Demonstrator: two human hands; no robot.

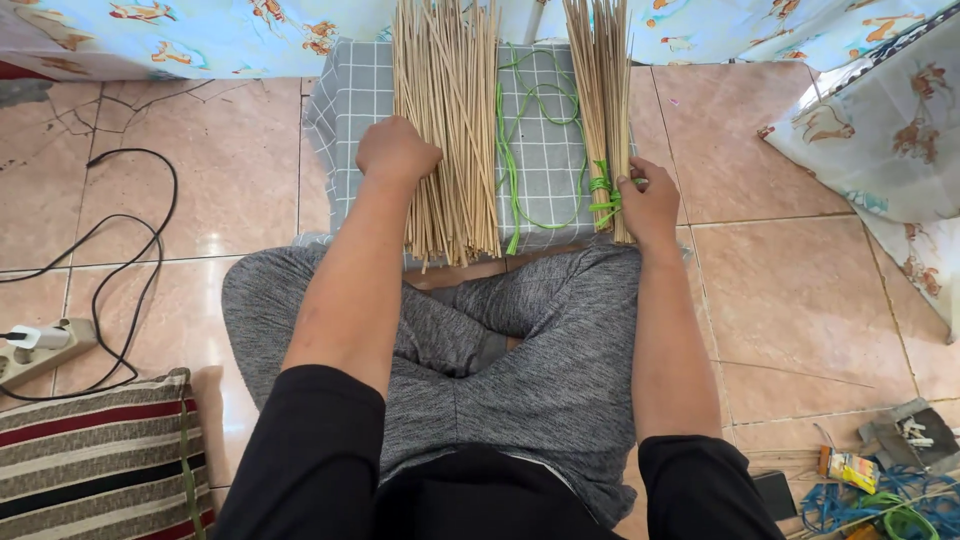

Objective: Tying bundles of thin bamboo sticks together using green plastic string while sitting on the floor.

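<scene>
On the tiled floor [790,300], your left hand [397,150] fists on loose sticks [448,130]; your right hand [650,205] grips the tied bundle [603,110].

Floor [790,300] of glazed terracotta-pink tiles, pale grout lines, hairline cracks at upper left. Light blue printed fabric [200,35] draped along the far edge, more of it [890,130] hanging at right. Grey checked cloth [350,130] spread on the tiles at centre. Black cable [150,240] looping to a white power strip [40,350] at left. Striped cushion [95,460] at lower left. Clutter of blue and green cords [870,505] at lower right. Even, soft daylight; faint sheen on tiles.
</scene>
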